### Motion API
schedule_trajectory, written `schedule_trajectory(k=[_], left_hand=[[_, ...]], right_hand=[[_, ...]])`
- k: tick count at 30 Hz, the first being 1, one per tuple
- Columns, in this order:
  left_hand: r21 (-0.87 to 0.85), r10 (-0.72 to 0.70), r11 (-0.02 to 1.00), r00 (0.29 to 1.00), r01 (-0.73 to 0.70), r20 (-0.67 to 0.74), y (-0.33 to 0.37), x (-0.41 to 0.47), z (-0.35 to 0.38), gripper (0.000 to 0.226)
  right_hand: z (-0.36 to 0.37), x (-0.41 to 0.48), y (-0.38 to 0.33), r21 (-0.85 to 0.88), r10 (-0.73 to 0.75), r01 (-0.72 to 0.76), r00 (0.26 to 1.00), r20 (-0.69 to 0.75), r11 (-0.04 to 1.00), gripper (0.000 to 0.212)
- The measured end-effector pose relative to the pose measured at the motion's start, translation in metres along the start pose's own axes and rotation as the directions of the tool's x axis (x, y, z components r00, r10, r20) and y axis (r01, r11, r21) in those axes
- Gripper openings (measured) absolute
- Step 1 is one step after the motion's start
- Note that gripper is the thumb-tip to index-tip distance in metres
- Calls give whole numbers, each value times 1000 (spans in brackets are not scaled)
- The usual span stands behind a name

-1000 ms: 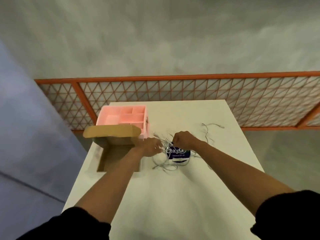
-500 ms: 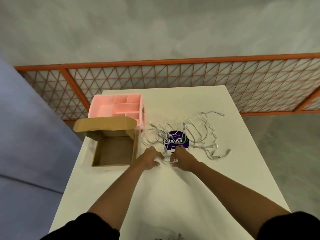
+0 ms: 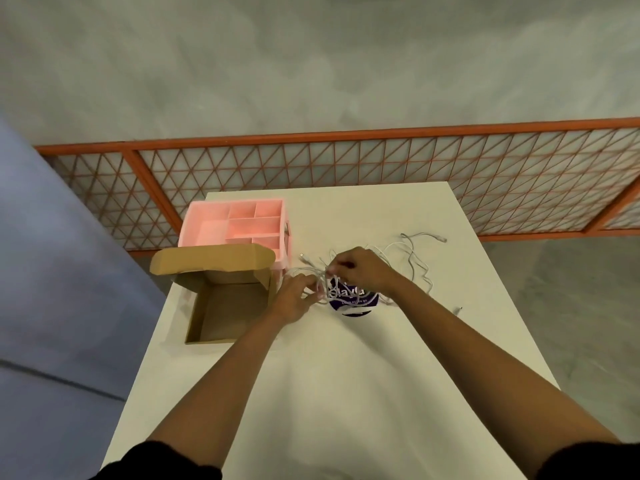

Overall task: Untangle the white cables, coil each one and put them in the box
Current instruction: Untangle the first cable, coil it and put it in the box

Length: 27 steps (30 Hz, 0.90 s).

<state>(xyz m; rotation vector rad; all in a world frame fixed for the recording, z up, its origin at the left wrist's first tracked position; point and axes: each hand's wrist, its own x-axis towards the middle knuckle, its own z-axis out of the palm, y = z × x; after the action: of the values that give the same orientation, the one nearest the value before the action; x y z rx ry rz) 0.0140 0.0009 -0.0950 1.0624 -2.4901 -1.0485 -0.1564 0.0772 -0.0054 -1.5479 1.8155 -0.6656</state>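
The tangled white cables [image 3: 323,284] lie on the bench [image 3: 346,393], just right of the open box [image 3: 225,315]. Strands are gripped in the curled fingers of the left hand [image 3: 294,299] and pinched by the right hand [image 3: 362,271], seemingly so a knot can be teased apart.

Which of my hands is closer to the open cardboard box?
Left. The left hand is just right of the cardboard box, almost at its wall; the right hand is farther right, pinching the white cables.
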Motion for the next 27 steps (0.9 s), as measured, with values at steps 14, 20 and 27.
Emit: schedule_trajectory(k=[14, 20, 27], left_hand=[[-39, -3, 999, 1000, 2, -29, 27, -24, -8, 14], [-620, -104, 775, 992, 122, 66, 94, -30, -31, 43], [-855, -208, 460, 965, 239, 158, 97, -44, -43, 55]], right_hand=[[-49, -22, -39, 552, 204, -124, 975, -86, 825, 25], [-31, -31, -53, 656, 209, -212, 974, 85, 724, 33], [-29, -33, -47, 621, 271, -222, 963, 17, 751, 25]])
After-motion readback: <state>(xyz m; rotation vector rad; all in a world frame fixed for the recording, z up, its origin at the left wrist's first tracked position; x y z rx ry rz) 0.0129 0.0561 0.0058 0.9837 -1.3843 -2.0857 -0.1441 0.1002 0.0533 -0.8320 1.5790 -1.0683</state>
